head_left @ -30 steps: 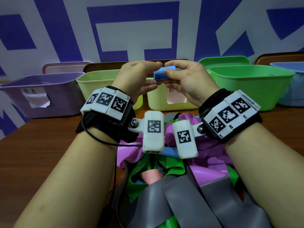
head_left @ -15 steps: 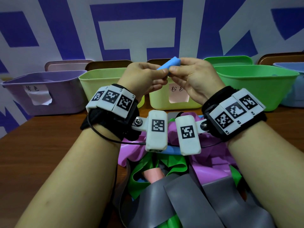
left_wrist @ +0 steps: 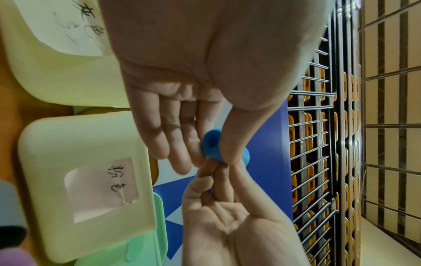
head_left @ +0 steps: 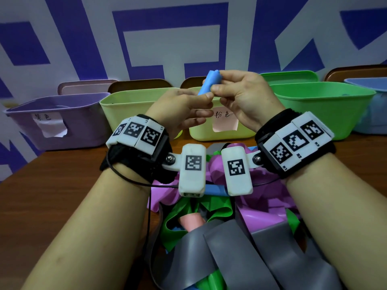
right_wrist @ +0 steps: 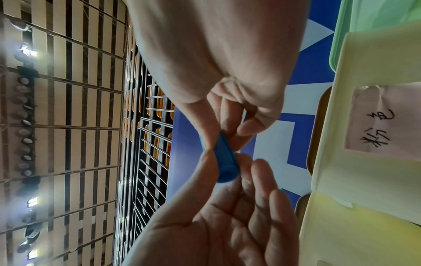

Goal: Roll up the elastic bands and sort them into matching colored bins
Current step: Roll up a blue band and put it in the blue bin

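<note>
I see the rolled blue band [head_left: 210, 81] tilted above the yellow-green bin [head_left: 222, 135], my right hand [head_left: 244, 95] pinching its upper half, my left hand [head_left: 184, 105] pinching its lower end.

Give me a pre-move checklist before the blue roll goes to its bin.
1. Blue roll fully wound, no loose tail: ok, it reads as a tight tube in both wrist views.
2. Right hand pinches the roll: ok.
3. Left hand pinches the roll's lower end: ok.
4. Blue bin located: ok, at the far right, partly cut off.
5. Path over the green bin: ok, nothing stands above its rim.
6. Blue bin's contents: cannot tell.
</note>
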`<state>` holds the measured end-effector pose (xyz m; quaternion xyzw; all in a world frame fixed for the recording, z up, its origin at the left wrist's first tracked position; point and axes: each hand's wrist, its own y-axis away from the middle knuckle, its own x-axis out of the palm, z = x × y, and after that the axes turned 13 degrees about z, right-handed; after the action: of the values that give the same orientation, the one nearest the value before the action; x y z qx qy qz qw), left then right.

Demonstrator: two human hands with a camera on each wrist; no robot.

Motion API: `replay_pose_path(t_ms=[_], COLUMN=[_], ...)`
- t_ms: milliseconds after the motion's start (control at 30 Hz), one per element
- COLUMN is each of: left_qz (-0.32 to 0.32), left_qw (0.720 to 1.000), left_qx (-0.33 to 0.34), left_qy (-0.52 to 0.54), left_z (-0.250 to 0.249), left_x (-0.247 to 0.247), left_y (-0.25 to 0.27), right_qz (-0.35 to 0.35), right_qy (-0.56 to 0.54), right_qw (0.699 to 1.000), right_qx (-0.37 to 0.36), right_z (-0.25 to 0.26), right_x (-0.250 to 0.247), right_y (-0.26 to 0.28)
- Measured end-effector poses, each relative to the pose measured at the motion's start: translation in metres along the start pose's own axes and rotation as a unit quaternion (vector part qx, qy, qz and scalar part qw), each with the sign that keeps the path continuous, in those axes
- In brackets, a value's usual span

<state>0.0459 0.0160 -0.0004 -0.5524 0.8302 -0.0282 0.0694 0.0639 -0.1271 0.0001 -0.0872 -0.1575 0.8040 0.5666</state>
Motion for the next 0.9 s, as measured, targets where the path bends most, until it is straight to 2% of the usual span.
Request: replay_pose_path(t_ms=[133, 300, 400, 567, 700, 800, 900], left_qz=[0.007, -0.018, -0.025, -0.027, -0.027, -0.011, -0.001], left_qw=[1.0, 0.991, 0.99, 0.992, 0.992, 0.992, 0.992], left_qx=[0.001, -0.012, -0.008, 0.042, 0.079, 0.105, 0.1], left_qy=[-0.023, -0.128, -0.141, -0.118, -0.097, -0.066, -0.077], left_z=[-0.006, -0.025, -0.042, -0.08, -0.107, -0.119, -0.123], left_x=[0.004, 0.011, 0.021, 0.044, 0.07, 0.091, 0.106], left_y=[0.008, 0.03, 0.047, 0.079, 0.101, 0.112, 0.105], right_qz=[0.017, 0.046, 0.019, 0.002, -0.044, -0.071, -0.096], right_qy=[-0.024, -0.036, -0.026, -0.005, -0.002, 0.005, 0.022], right_qw=[1.0, 0.998, 0.999, 1.0, 0.998, 0.996, 0.994], right_qx=[0.004, 0.034, 0.03, -0.008, -0.037, -0.049, -0.046], right_z=[0.009, 0.027, 0.047, 0.096, 0.13, 0.147, 0.153], right_x=[0.0, 0.008, 0.016, 0.028, 0.033, 0.027, 0.01], right_y=[0.005, 0.02, 0.035, 0.067, 0.096, 0.112, 0.116])
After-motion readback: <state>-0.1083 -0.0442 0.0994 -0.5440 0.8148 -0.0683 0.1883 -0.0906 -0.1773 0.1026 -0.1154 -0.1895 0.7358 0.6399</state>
